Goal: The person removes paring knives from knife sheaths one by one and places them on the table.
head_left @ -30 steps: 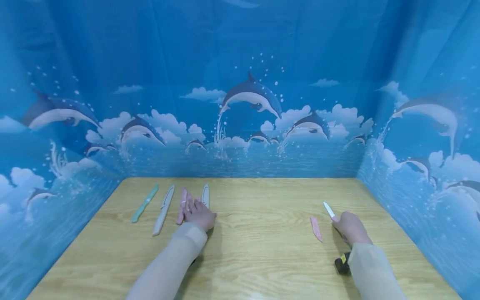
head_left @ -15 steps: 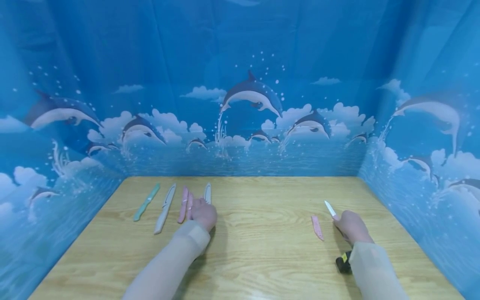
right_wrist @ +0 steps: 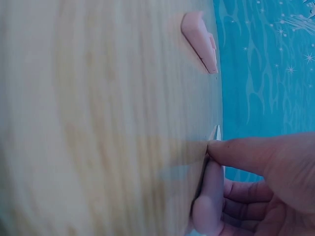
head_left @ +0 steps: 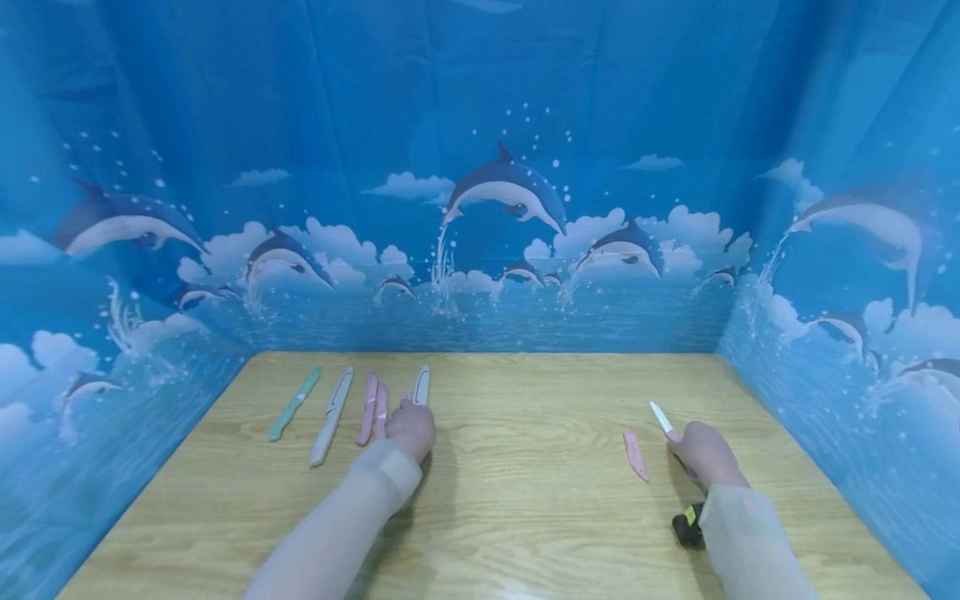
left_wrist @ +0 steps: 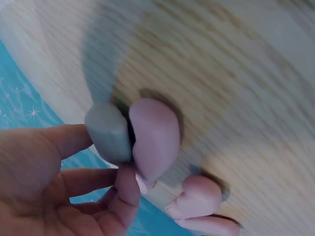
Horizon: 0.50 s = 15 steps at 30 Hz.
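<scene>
- Left hand (head_left: 411, 427): thumb and fingers pinch a rounded, matte grey handle (left_wrist: 107, 132); a long pale sheath tip (head_left: 422, 385), apparently of the same knife, shows beyond the knuckles, on the table's left part.
- Thick, rounded pink handle (left_wrist: 155, 137): upright in the left wrist view, just beside the grey one; whether the fingers also press it cannot be told.
- Pair of slim pink knives (head_left: 367, 408): side by side, near the left hand; one partly hidden by it.
- Long off-white knife (head_left: 331, 417): lying left of the pink pair; seemingly sheathed.
- Slender mint-green knife (head_left: 294, 404): outermost on the left; seemingly sheathed.
- Right hand (head_left: 703, 452): thumb and fingers grip a small knife with a smooth pink handle (right_wrist: 209, 194); its short white blade (head_left: 660, 417) is bare and points away from the person.
- Short, tapered pink sheath (head_left: 635, 456): flat on the wood-grain table (head_left: 517, 500), left of the right hand; apart from the blade.
- Progress, as judged: left-hand row largely laid out, tips away from the person; grey handle not let go; small blade out of its sheath, the two not joined; anything further cannot be told.
</scene>
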{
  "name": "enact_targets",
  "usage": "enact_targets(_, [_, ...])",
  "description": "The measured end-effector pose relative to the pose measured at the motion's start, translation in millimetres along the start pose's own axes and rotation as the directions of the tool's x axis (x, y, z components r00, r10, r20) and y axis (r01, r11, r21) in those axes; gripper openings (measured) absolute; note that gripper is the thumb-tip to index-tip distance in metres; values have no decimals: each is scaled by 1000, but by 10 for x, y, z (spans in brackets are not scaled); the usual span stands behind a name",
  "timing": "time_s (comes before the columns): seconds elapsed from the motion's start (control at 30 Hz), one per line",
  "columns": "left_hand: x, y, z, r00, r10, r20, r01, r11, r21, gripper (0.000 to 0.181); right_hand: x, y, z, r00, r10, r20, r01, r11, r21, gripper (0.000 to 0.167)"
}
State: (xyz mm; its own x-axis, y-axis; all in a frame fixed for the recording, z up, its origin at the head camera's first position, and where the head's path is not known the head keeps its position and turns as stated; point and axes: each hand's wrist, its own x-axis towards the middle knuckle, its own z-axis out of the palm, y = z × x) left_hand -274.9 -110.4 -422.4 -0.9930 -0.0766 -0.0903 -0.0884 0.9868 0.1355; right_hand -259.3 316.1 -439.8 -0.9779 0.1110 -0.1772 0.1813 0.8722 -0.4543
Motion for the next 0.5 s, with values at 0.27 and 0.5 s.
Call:
enact_targets(0.27, [12,4,-21,1000,11,-13,-11,1000,1,23,-3,1,-11,1000,4,-3,-4,1000,8,34])
enact_targets(0.5, [70,-31,-11,999,20,37,-19,999,-46,19,-2,0,1,1000,-8,-9,8,1000,6,33])
